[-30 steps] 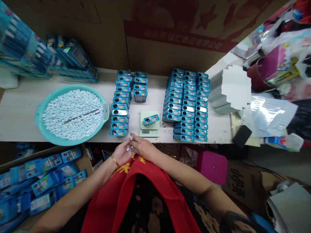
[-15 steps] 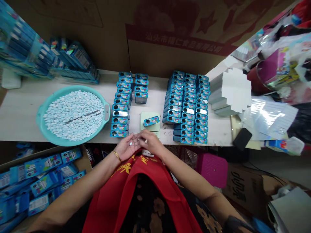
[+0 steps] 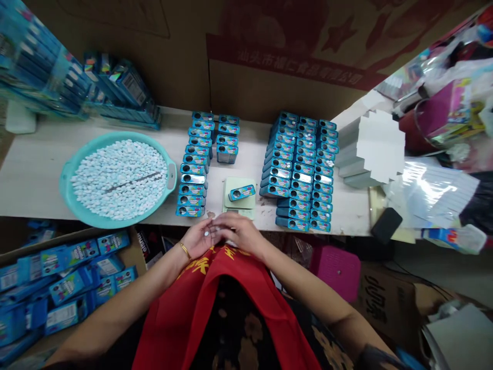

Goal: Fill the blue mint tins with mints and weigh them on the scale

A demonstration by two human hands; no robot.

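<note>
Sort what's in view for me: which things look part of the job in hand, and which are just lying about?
Likely part of the job:
loose tablet in the left grip
teal basin of tablets
scale
blue box on it
rows of blue boxes

Probably lying about:
pink stool
dark flat object
clear plastic sheets

head cam; faces forward, steeply down; close above worktop [image 3: 250,144]
</note>
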